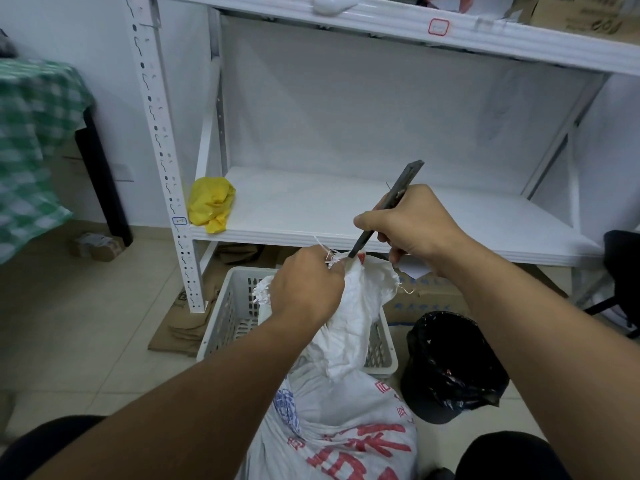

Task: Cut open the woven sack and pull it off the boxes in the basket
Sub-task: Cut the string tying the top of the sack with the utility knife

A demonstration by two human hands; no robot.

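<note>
A white woven sack [349, 414] with red and blue print stands between my knees, its bunched neck [360, 306] stretched up over a white slotted basket [227, 317]. My left hand [306, 284] grips the tied top of the neck, where white string ends stick out. My right hand [412, 221] holds a dark utility knife [398, 195]; its tip touches the sack's neck just right of my left fist. Whatever the sack holds is hidden.
A white metal rack [346, 216] stands behind the basket, with a yellow bag [211, 204] on its low shelf. A black-lined bin [450, 365] sits right of the basket, a blue-printed carton [429, 296] behind it. Flattened cardboard [183, 327] lies on the tiled floor.
</note>
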